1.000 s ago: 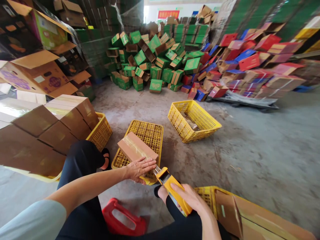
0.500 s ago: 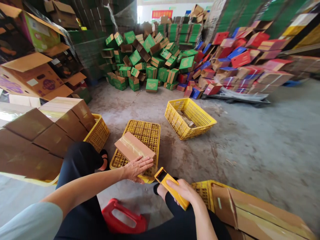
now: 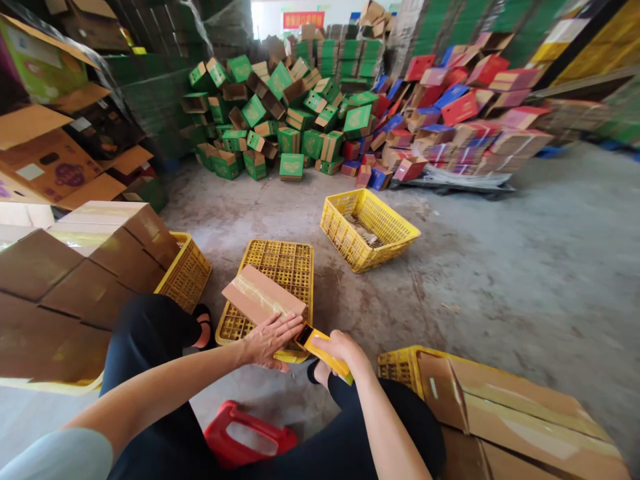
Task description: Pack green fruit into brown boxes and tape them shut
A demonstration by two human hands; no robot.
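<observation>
Left hand: the left hand (image 3: pixel 270 340) is open and palm down, its fingers nearly straight and laid over the near end of the carton; it grips nothing.
Right hand: the right hand (image 3: pixel 341 348) is closed around the body of the yellow tool.
Yellow tool: the yellow tool (image 3: pixel 329 355) slants with its dark, open head by the carton's near right corner, close to the left fingertips; whether it touches the carton cannot be told.
Carton: the carton (image 3: pixel 260 292), brown with clear tape along its top, lies aslant on the upturned crate (image 3: pixel 296 257).
Filled crates: a left-side crate (image 3: pixel 186 275) and a right-side crate (image 3: pixel 400 368), both yellow, hold taped brown cartons.
Open crate: the open crate (image 3: pixel 371 235) stands beyond on the floor (image 3: pixel 490 293), with scraps inside.
Foreground: a red plastic object (image 3: pixel 220 430) lies between the legs.
Background: green boxes (image 3: pixel 290 137) and red and blue boxes (image 3: pixel 460 108) form heaps.
</observation>
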